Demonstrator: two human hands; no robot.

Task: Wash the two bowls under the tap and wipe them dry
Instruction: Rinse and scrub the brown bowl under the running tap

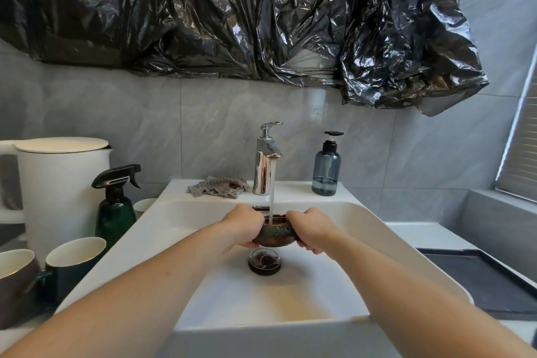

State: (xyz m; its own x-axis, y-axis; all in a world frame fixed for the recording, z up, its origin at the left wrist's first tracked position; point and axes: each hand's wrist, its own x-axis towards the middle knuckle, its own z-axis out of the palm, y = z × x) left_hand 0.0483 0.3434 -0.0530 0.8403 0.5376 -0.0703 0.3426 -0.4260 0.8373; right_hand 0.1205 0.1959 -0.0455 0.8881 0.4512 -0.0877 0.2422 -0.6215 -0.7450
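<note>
Bowl one (275, 234), a dark glazed brown-green one, is being held over the middle of the white sink (386, 229), right under the tap (265, 160). Water (272, 192) is running from the spout in a thin stream and landing inside it. Both hands are gripping it: the left hand (243, 222) is curling round its left side with fingers underneath, and the right hand (311, 229) is curling round its right side, the thumbs lying over or near the rim, though the exact finger placement is hard to make out from this angle. Bowl two (264, 261), smaller and dark, is sitting upright on the sink floor directly below the first, apart from it, seemingly with some reddish liquid in it.

A patterned grey cloth (218, 187) is lying crumpled on the sink's back ledge, just left of the tap. A blue-tinted pump bottle (326, 171) is standing on the same ledge to the right of the tap. On the bench (11, 337) to the left, a dark green spray bottle (114, 206) is standing beside the sink, with a white kettle (58, 183) behind it. Two mugs are standing nearer the camera, a green one (72, 261) and a brown one (14, 279). A dark tray (479, 279) is lying on the bench to the right. Black plastic sheeting (232, 14) is hanging across the wall above.
</note>
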